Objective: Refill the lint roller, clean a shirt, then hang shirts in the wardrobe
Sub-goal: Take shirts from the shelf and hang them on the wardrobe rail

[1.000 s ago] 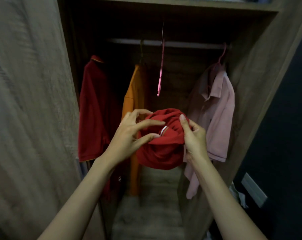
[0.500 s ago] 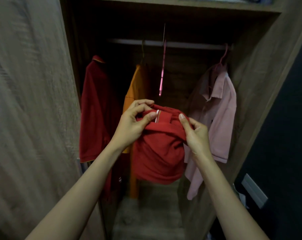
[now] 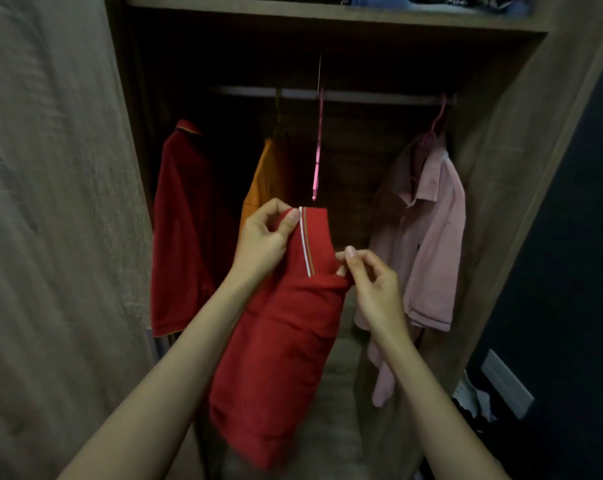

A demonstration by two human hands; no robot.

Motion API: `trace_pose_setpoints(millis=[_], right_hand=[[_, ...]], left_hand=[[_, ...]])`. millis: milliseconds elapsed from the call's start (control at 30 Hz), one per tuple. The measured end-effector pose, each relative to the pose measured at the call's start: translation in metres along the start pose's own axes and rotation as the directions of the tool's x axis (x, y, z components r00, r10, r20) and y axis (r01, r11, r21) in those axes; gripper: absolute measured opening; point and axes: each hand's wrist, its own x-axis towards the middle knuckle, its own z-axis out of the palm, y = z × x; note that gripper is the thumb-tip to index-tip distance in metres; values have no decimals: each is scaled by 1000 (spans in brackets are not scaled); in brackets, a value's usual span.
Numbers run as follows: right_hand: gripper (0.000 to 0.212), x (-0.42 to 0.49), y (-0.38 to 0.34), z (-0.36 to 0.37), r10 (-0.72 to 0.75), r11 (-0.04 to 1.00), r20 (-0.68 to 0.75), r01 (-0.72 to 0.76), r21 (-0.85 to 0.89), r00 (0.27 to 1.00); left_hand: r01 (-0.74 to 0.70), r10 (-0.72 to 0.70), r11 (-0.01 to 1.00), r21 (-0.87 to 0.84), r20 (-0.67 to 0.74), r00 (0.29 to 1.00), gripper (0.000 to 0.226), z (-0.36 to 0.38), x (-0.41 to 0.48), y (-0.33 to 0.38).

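While hangers wait behind, left grip (image 3: 263, 237) and right grip (image 3: 372, 282) pinch red shirt (image 3: 282, 341).

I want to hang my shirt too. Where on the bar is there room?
Free patches on the rail: either side of the empty pink hanger, between the orange shirt and pink shirt. The left side looks crowded.

Shirts: four – one held (image 3: 286, 327), three hung (image 3: 185, 230) (image 3: 268, 174) (image 3: 428, 237). Empty pink hanger (image 3: 318, 147): one. Hands: two (image 3: 263, 242) (image 3: 376, 289).
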Motion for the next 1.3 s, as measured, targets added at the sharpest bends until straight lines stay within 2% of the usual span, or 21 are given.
trace_pose_setpoints(millis=[100, 200, 300, 467, 567, 700, 800, 833, 900, 933, 967, 1033, 1100, 1133, 1233, 1300], right_hand=[[37, 4, -2, -1, 22, 997, 49, -25, 68, 999], [28, 8, -5, 0, -13, 998, 9, 12, 67, 1000], [14, 11, -11, 2, -36, 999, -8, 36, 33, 999], [18, 3, -13, 9, -14, 992, 51, 7, 124, 999], [23, -3, -8, 12, 1, 995, 104, -12, 104, 995], [33, 3, -6, 13, 4, 992, -14, -2, 123, 1000], [38, 11, -12, 15, -28, 995, -94, 36, 90, 995], [40, 13, -15, 16, -37, 997, -125, 46, 67, 992], [40, 18, -16, 13, -37, 998, -192, 44, 32, 981], [40, 21, -16, 11, -33, 999, -216, 38, 17, 976], [41, 24, -15, 8, -34, 999, -230, 33, -8, 973], [46, 27, -15, 3, -31, 998, -238, 15, -69, 971], [48, 28, -14, 0, -29, 995, -235, 7, -97, 971], [48, 28, -14, -1, -30, 994, -235, 5, -108, 972], [48, 28, -15, -5, -27, 994, -247, 0, -112, 969], [50, 28, -16, -7, -15, 994, -247, -11, -105, 969]], left_hand=[[108, -108, 970, -218, 11, 994, 25, -7, 6, 2], [199, -176, 882, -427, 94, 980, 23, -6, 11, 8], [244, -204, 870, -429, 137, 969, 23, 3, 10, 8], [273, -244, 815, -511, 125, 962, 24, 5, 9, 3], [278, -254, 785, -553, 121, 960, 26, 5, 12, 9], [388, -343, 739, -551, 188, 920, 25, 5, 10, 5], [563, -533, 737, -374, 190, 824, 25, 10, 2, -3], [589, -549, 698, -406, 224, 805, 25, 12, 1, -4], [606, -506, 581, -543, 342, 792, 47, 13, 3, -7], [608, -483, 582, -540, 372, 793, 60, 11, 4, -8], [610, -451, 621, -493, 412, 792, 67, 10, 4, -8], [574, -398, 759, -306, 479, 782, 68, 6, 2, -11], [420, -339, 905, -70, 480, 809, 54, 5, -5, -10], [338, -292, 941, -10, 481, 827, 46, 5, -10, -7], [303, -295, 951, 62, 473, 830, 38, 12, -24, -5], [235, -295, 954, 184, 461, 837, 33, 16, -33, -12]])
